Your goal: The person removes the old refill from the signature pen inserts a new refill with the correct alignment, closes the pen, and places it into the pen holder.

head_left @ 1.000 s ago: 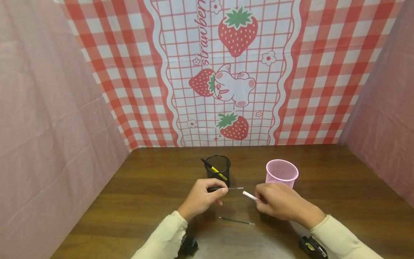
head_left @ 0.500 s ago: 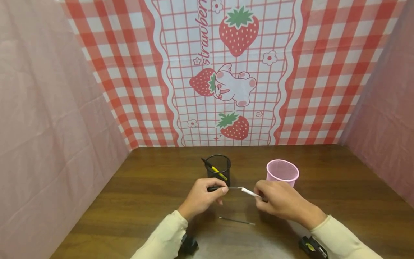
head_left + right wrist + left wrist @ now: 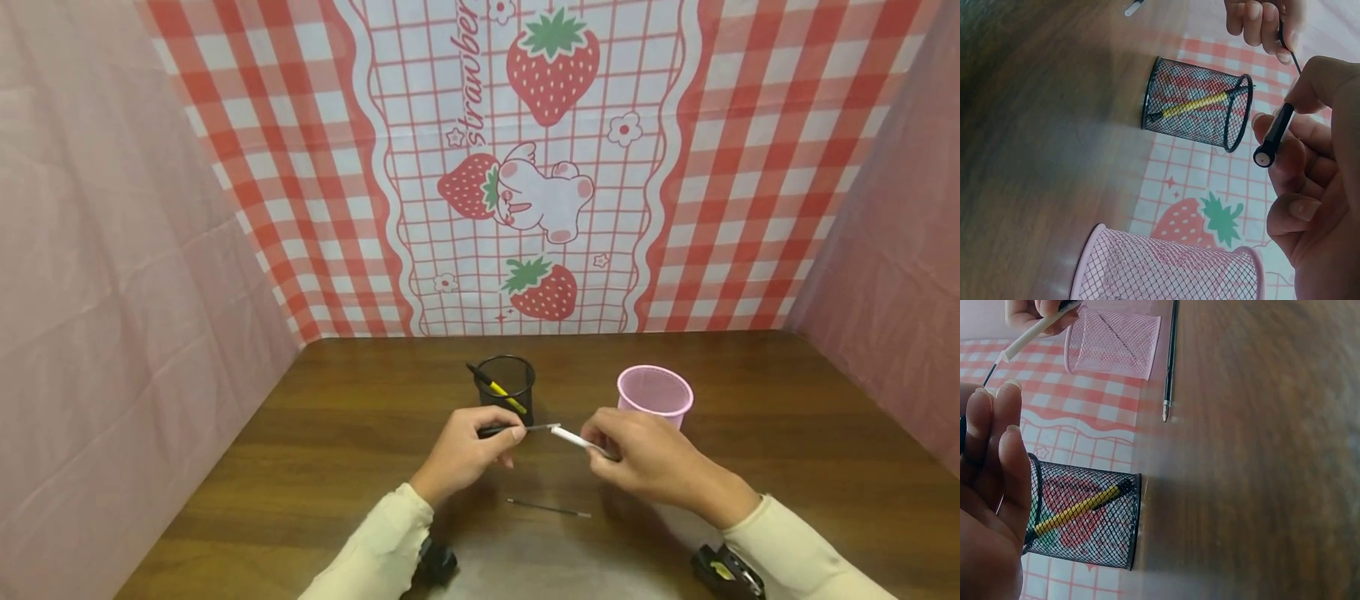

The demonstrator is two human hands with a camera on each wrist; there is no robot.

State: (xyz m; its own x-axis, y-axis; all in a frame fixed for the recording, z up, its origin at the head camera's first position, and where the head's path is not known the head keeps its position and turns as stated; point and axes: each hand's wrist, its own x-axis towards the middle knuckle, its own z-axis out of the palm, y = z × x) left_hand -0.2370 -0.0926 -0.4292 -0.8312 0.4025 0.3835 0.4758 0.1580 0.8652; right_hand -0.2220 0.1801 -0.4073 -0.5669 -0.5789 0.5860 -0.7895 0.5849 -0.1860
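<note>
My left hand (image 3: pixel 468 450) pinches a dark pen part with a thin pen refill (image 3: pixel 540 428) sticking out to the right. Between the fingers of my right hand (image 3: pixel 645 458) is a white pen barrel (image 3: pixel 572 437), whose black end (image 3: pixel 1279 131) shows in the right wrist view. The refill's tip meets the barrel's near end in the head view; whether it is inside, I cannot tell. A second refill (image 3: pixel 549 507) lies on the table below both hands, and its tip end shows large in the left wrist view.
Behind my left hand stands a black mesh cup (image 3: pixel 517 379) holding a yellow and black pen (image 3: pixel 498 390). A pink mesh cup (image 3: pixel 656 392) stands behind my right hand, on the brown wooden table (image 3: pixel 360 392). A strawberry-print cloth (image 3: pixel 547 200) hangs at the back.
The white barrel has moved left and slightly up, from a gap to meeting the refill's tip. More of the barrel shows past my right fingers. My left hand has stayed nearly still.
</note>
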